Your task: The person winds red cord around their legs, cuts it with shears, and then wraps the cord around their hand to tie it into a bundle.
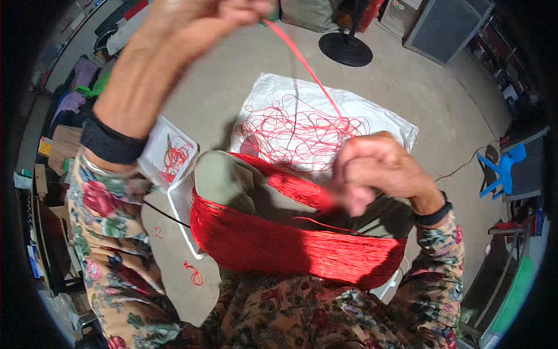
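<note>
My left hand, raised at the top edge and partly cut off, is closed on a red cord. The cord slants down taut toward the loose red loops spread over a white sheet on the floor. Around my bent knees is stretched a thick red skein of many strands. My right hand is curled shut above the skein's far side, near the right knee. Its fingertips are blurred, and what they pinch is hidden.
By my left knee stand white trays, one holding red cord scraps and a pointed tool. Cord bits lie on the floor. Farther off are a black round stand base, a blue stool and cluttered shelves at left.
</note>
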